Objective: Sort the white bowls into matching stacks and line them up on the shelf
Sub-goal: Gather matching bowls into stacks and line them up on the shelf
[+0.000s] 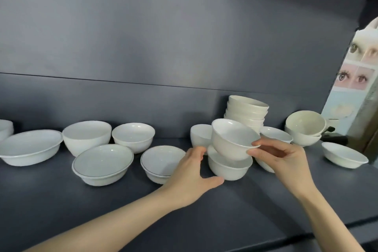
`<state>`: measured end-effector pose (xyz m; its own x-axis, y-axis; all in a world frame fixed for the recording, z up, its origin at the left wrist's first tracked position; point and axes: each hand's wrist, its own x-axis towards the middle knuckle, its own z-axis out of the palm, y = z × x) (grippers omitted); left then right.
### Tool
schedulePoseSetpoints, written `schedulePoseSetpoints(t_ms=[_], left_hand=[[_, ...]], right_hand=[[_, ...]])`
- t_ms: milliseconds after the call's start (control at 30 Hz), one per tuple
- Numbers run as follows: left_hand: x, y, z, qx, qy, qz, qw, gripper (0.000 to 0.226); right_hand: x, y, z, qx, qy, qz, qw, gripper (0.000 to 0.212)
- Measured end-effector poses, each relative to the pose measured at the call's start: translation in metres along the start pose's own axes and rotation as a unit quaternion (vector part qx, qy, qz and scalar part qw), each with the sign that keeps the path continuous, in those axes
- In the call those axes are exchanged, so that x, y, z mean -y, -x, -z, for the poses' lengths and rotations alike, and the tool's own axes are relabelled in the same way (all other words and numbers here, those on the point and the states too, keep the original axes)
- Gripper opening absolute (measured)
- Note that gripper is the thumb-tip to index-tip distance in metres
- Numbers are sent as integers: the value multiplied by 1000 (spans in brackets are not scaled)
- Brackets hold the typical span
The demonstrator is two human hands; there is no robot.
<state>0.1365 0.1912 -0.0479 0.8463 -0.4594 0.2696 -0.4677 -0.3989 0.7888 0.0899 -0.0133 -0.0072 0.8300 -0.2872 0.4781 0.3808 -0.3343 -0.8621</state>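
Note:
My right hand (280,157) pinches the rim of a small white bowl (231,139), tilted just above another white bowl (227,168) on the dark shelf (235,210). My left hand (192,172) is spread open beside that lower bowl, its thumb near the bowl's base. Behind them leans a tall stack of cream bowls (247,112). To the left stand loose white bowls: a rimmed one (161,161), a wide one (102,163), a small one (133,135), a deep one (87,135) and an oval dish (30,146).
At the right stand two nested cream bowls (304,129) and a shallow bowl (343,154) near the shelf's end. A low bowl (276,134) sits behind my right hand. The shelf's back wall (143,47) rises close behind. A poster (356,67) hangs past the right side.

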Motion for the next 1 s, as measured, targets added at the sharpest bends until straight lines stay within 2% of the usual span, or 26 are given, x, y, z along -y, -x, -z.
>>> schedulePoseSetpoints(t_ms=[300, 367, 500, 700, 1000], left_hand=[[-9, -36, -52, -65, 52, 91, 992, 120], [-7, -36, -54, -83, 57, 111, 989, 125], [-1, -29, -51, -103, 80, 125, 984, 112], [5, -11, -42, -84, 160, 124, 976, 94], [6, -7, -42, -77, 189, 110, 973, 92]], right_hand=[[-32, -16, 34, 71, -55, -26, 996, 14], [-35, -19, 33, 82, -67, -28, 994, 15], [-41, -23, 26, 128, -74, -30, 989, 16], [-47, -18, 19, 173, -60, -17, 983, 14], [-54, -10, 22, 185, -51, 11, 981, 18]])
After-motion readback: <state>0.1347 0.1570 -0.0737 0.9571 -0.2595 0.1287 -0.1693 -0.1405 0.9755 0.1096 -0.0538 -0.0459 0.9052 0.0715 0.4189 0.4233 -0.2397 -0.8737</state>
